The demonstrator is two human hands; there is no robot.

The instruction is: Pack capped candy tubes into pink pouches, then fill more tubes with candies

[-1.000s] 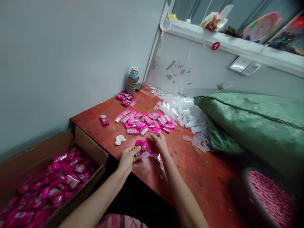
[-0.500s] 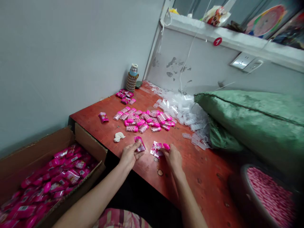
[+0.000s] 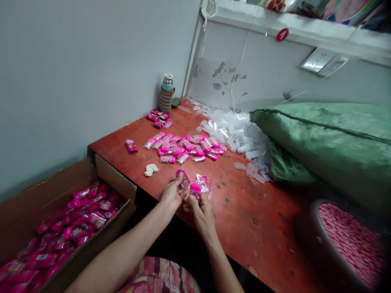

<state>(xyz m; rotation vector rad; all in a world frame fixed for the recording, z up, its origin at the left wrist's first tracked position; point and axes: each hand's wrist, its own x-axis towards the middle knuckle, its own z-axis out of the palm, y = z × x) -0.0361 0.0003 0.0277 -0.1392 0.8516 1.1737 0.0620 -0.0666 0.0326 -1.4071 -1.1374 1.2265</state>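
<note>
My left hand (image 3: 171,196) pinches a pink printed wrapper (image 3: 183,178) above the table's near edge. Close beside it, my right hand (image 3: 203,213) grips a small candy bottle with a bright pink cap (image 3: 195,188). The bottle's lower part is mostly hidden by my fingers. Just beyond the right hand lie more pink wrappers (image 3: 203,182), flat on the red table (image 3: 241,219). Farther back is a heap of clear candy bottles (image 3: 183,147) with pink caps, filled with pink candies. A wrapped bottle (image 3: 130,146) lies alone to the left.
A cardboard box (image 3: 116,175) of wrapped bottles stands at left. Clear empty containers (image 3: 241,138) are heaped beside a green sack (image 3: 324,130). A dark tub (image 3: 316,232) holds pink candies. Crumpled white tissue (image 3: 151,169), wrapped packs (image 3: 159,118) and a flask (image 3: 166,95) are on the table.
My right hand has moved left with the candy bottle, close to my left hand. The left hand still holds the wrapper. The view has tilted slightly downward.
</note>
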